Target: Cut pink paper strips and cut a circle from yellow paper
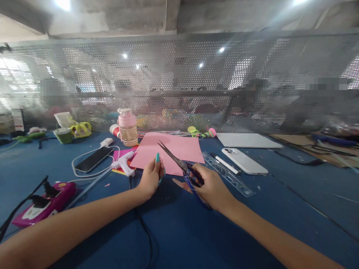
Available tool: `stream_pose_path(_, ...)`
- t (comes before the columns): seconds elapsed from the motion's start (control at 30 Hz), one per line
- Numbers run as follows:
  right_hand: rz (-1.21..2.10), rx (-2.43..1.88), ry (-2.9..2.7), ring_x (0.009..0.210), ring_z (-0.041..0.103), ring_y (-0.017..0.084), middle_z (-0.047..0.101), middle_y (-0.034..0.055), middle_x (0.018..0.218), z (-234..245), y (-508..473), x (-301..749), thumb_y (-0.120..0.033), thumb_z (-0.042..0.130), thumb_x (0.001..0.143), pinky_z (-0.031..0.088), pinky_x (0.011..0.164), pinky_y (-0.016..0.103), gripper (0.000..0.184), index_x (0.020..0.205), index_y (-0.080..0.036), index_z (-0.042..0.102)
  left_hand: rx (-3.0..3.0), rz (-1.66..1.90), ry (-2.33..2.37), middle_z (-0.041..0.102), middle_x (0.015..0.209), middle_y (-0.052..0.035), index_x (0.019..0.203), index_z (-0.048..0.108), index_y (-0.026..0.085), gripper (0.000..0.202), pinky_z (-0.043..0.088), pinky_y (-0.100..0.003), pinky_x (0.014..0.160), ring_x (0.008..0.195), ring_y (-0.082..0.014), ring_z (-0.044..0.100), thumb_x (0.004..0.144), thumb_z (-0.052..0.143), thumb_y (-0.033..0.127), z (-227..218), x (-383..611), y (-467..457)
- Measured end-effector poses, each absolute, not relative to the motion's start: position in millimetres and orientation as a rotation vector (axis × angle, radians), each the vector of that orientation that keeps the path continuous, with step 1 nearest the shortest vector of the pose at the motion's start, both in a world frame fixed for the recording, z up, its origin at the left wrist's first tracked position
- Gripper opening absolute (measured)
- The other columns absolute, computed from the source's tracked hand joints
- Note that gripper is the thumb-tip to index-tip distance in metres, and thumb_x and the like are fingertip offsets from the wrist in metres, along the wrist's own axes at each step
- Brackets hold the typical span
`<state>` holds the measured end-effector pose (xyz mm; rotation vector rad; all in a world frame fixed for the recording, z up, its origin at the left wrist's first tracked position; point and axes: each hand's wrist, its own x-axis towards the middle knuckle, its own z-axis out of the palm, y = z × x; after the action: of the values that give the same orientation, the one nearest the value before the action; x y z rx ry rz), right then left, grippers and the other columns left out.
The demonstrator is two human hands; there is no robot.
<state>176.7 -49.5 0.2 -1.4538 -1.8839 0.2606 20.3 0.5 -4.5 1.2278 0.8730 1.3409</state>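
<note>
My right hand (211,185) grips a pair of scissors (174,157) with dark blue handles, blades pointing up and to the left. The blades look nearly closed. My left hand (151,175), with a teal thumbnail, is closed in a pinch. A small pink paper piece (161,159) shows at its fingertips, mostly hidden by the fingers. Behind both hands a large sheet of pink paper (179,147) lies on the blue table (179,231). The scissor blades are in front of that sheet and apart from my left hand.
A white glue gun (123,163), a black phone (94,160) and a magenta power strip (46,205) are on the left. Behind stands a pink bottle (128,129). To the right are a clear ruler (232,179), a marker (227,164) and a white phone (246,162). A perforated metal screen (179,82) rises behind.
</note>
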Motion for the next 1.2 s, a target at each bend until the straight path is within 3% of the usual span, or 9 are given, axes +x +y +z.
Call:
stream_pose_path(0.23,-0.065,-1.639,-2.062,0.058,0.058,0.02,0.06,0.0058,0.072,-10,-48,181,-0.044,0.049,0.074,0.034,0.048,0.026,0.027,0.079,-0.018,0.046,1.278,1.34,0.924,0.031,0.036,0.0097,0.052,0.038,0.018,0.055,0.019,-0.016,0.03,0.032,-0.003,0.027,0.056,0.052,0.07,-6,18,0)
stream_pose_path(0.37,-0.174,-1.704,-2.075,0.058,0.06,0.022,0.062,0.0075,0.074,-14,-49,177,-0.051,0.044,0.077,0.033,0.047,0.027,0.035,0.08,-0.017,0.048,1.318,1.358,0.943,0.032,0.038,0.01,0.054,0.037,0.018,0.057,0.022,-0.015,0.032,0.033,-0.0027,0.028,0.051,0.052,0.074,-6,18,-1)
stream_pose_path(0.5,-0.197,-1.741,-2.091,0.061,0.061,0.022,0.062,0.0088,0.08,-15,-51,173,-0.047,0.046,0.078,0.034,0.047,0.027,0.033,0.085,-0.015,0.05,1.363,1.365,0.969,0.033,0.039,0.0097,0.054,0.037,0.018,0.058,0.022,-0.015,0.031,0.033,-0.0027,0.028,0.052,0.049,0.075,-8,18,-1)
stream_pose_path(0.8,-0.292,-1.636,-2.079,0.051,0.058,0.019,0.059,0.007,0.068,-20,-51,170,-0.061,0.032,0.08,0.03,0.043,0.026,0.047,0.075,-0.017,0.048,1.408,1.349,0.953,0.033,0.039,0.0089,0.056,0.039,0.019,0.053,0.023,-0.017,0.031,0.032,-0.0041,0.029,0.062,0.045,0.071,-11,18,-3)
stream_pose_path(1.0,-0.207,-1.684,-2.089,0.054,0.059,0.021,0.059,0.0072,0.069,-18,-52,170,-0.055,0.04,0.08,0.031,0.044,0.026,0.04,0.077,-0.016,0.049,1.387,1.336,0.903,0.035,0.039,0.0081,0.057,0.04,0.018,0.048,0.024,-0.017,0.031,0.033,-0.0045,0.029,0.069,0.047,0.064,-10,19,-6)
stream_pose_path(1.2,-0.047,-1.611,-2.109,0.061,0.058,0.019,0.059,0.0059,0.073,-16,-51,174,-0.047,0.045,0.08,0.036,0.049,0.026,0.029,0.074,-0.019,0.047,1.452,1.366,0.882,0.036,0.039,0.0076,0.057,0.041,0.019,0.051,0.024,-0.018,0.032,0.033,-0.0053,0.03,0.067,0.045,0.068,-10,18,-7)
